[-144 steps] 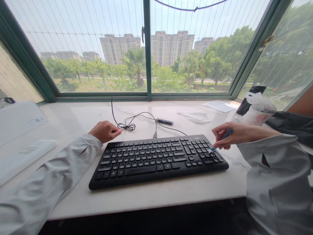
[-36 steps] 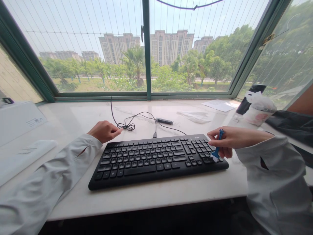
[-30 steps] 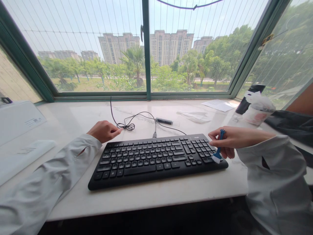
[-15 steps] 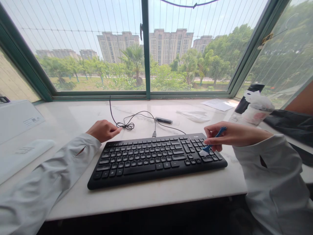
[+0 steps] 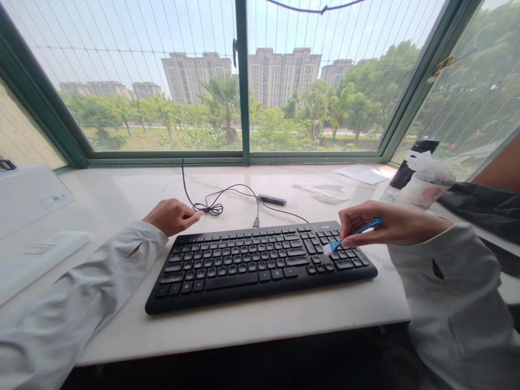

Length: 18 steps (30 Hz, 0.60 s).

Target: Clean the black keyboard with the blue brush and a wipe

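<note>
A black keyboard [image 5: 239, 271] lies at a slight slant on the white marbled surface. My right hand [image 5: 365, 225] pinches a small blue brush [image 5: 357, 231] between thumb and fingers above the number pad. The brush's pale bristles point left and down at the keys beside the pad, and its handle leans back toward my palm. My left hand [image 5: 173, 216] rests loosely curled by the keyboard's back left corner, with nothing visible in it. Its fingertips are close to a coiled black cable [image 5: 211, 208], whose plug [image 5: 256, 222] lies just behind the keyboard.
Behind the keyboard lie a dark tool with thin wire prongs [image 5: 272, 200] and a clear plastic wrapper [image 5: 323, 191]. A sheet of paper [image 5: 361, 173] and a cup with white plastic [image 5: 426, 187] are at the back right. White boxes [image 5: 32, 195] stand left, and windows rise behind.
The brush in my right hand has tipped lower and its bristles have shifted slightly left and up over the keys. My left hand and the keyboard stay where they were.
</note>
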### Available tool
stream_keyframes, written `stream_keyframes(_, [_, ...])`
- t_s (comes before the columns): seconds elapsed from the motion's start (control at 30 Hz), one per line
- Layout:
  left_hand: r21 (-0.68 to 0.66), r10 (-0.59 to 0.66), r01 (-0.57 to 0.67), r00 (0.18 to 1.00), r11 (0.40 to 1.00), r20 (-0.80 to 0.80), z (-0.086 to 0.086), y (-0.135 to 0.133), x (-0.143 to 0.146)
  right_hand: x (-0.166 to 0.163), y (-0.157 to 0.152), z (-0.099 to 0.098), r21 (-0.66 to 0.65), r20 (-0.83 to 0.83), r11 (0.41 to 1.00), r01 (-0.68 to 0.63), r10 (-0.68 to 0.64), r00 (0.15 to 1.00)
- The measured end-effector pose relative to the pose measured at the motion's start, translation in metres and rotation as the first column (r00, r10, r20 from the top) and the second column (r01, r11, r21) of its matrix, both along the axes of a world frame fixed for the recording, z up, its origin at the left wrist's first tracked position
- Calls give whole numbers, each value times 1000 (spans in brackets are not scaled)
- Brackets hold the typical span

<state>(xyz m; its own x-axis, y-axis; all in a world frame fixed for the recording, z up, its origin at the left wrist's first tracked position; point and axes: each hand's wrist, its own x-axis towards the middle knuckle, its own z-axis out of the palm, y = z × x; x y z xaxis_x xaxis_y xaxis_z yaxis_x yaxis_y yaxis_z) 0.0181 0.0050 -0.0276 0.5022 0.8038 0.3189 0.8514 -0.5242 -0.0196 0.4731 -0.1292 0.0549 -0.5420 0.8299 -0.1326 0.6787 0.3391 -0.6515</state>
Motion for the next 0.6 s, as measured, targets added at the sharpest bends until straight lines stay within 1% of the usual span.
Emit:
stream_keyframes(0.23, [0,-2,2,1000,1000,-14,0,1,1,1,4,-1,-2,-8,999,-53,53,999])
stream_keyframes(0.4, [4,-10,10,1000,1000,19,3,-2,2,2,11,-3,11,-13,999,-39,39,999])
stream_keyframes(0.5, [22,-18,17,999,1000,39,5,-5,4,1,15,-12,45,-79,999,-8,12,997])
stream_keyframes(0.6, [81,-54,49,997,996,56,7,-8,7,-11,17,-21,139,-209,988,60,-30,977])
